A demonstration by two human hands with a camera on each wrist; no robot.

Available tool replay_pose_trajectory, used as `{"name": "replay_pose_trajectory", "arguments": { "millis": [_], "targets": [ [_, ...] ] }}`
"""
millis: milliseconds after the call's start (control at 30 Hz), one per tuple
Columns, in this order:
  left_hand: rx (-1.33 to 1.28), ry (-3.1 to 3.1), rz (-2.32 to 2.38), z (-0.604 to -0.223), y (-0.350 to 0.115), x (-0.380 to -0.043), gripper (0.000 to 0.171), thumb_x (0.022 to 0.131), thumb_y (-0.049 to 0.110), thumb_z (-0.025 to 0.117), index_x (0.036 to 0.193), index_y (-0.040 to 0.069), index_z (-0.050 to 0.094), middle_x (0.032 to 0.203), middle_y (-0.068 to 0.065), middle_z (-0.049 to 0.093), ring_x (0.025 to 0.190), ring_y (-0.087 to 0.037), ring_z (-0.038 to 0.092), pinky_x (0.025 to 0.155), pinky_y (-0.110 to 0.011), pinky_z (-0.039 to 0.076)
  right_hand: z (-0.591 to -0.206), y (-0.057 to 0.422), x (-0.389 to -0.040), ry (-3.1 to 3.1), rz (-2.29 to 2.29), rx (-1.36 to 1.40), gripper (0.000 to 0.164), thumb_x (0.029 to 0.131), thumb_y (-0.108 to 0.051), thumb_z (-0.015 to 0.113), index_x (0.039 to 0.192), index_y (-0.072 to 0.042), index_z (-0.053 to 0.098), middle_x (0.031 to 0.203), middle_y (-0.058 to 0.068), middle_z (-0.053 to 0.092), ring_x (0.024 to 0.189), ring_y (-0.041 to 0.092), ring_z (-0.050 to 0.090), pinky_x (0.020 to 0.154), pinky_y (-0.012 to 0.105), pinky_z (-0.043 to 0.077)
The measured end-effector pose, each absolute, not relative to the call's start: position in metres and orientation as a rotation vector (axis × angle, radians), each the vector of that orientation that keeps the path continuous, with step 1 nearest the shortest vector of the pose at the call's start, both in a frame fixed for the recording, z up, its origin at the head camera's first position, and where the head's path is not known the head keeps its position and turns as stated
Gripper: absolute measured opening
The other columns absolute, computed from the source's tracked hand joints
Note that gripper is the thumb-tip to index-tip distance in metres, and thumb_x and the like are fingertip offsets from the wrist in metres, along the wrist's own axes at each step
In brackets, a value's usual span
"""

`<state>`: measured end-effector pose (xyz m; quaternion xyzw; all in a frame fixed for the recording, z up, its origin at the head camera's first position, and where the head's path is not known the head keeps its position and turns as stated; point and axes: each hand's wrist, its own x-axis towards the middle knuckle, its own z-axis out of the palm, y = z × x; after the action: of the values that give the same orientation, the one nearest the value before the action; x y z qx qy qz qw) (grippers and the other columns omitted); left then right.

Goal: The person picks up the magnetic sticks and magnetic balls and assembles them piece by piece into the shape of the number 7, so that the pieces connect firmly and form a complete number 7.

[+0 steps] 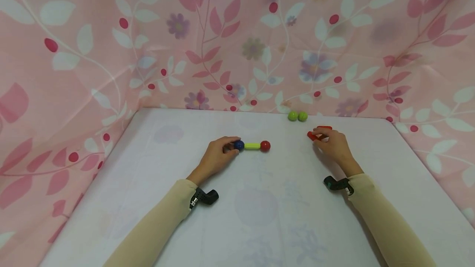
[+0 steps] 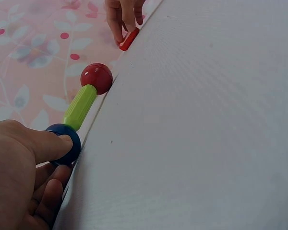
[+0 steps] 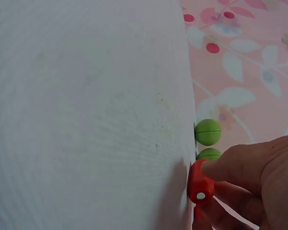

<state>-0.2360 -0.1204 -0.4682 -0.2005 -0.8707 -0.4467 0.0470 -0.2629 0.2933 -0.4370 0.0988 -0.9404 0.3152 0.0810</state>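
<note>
Thumb and fingers of my left hand pinch a dark blue ball, low at the white tabletop. Joined to that ball is a yellow-green rod, with a red ball at its far end. The three form one straight dumbbell shape, lying left to right in the head view. Farther right, my right hand pinches a short red rod with a pale round spot on its end. A second red rod lies just behind the fingers, partly covered by them.
Two green balls sit side by side near the back edge of the white-covered table. Behind and at the sides hangs a pink floral cloth. Dark wrist cameras are strapped at both sleeve cuffs.
</note>
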Motion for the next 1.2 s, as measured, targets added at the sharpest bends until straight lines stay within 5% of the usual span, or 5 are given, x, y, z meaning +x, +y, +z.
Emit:
{"name": "replay_pose_trajectory", "arguments": {
  "millis": [167, 567, 1200],
  "targets": [
    [-0.61, -2.661, -1.362, -0.4683, -0.1203, -0.235, 0.041, 0.097, 0.012, 0.076, 0.137, 0.014, 0.069, 0.109, -0.004, 0.071, 0.088, -0.018, 0.06, 0.078, -0.035, 0.05, -0.4349, 0.2921, -0.2598, -2.868, 0.983, 0.269, 0.034, 0.089, -0.006, 0.077, 0.123, -0.001, 0.073, 0.116, 0.024, 0.07, 0.098, 0.039, 0.067, 0.079, 0.045, 0.049],
    [-0.632, -2.644, -1.354, -0.4683, -0.1211, -0.2359, 0.04, 0.097, 0.012, 0.076, 0.136, 0.013, 0.07, 0.109, -0.004, 0.07, 0.087, -0.018, 0.06, 0.078, -0.034, 0.051, -0.4318, 0.2932, -0.2629, -2.972, 1.005, 0.239, 0.051, 0.091, -0.012, 0.078, 0.136, 0.006, 0.06, 0.111, 0.027, 0.07, 0.106, 0.043, 0.064, 0.088, 0.054, 0.049],
    [-0.633, -2.637, -1.365, -0.4683, -0.1208, -0.2357, 0.041, 0.097, 0.012, 0.075, 0.138, 0.013, 0.069, 0.11, -0.004, 0.07, 0.088, -0.018, 0.06, 0.078, -0.034, 0.051, -0.4333, 0.2895, -0.2549, -2.863, 1.256, 0.167, 0.056, 0.089, -0.016, 0.083, 0.137, 0.001, 0.061, 0.113, 0.022, 0.069, 0.105, 0.035, 0.065, 0.08, 0.03, 0.05]
  ]
}}
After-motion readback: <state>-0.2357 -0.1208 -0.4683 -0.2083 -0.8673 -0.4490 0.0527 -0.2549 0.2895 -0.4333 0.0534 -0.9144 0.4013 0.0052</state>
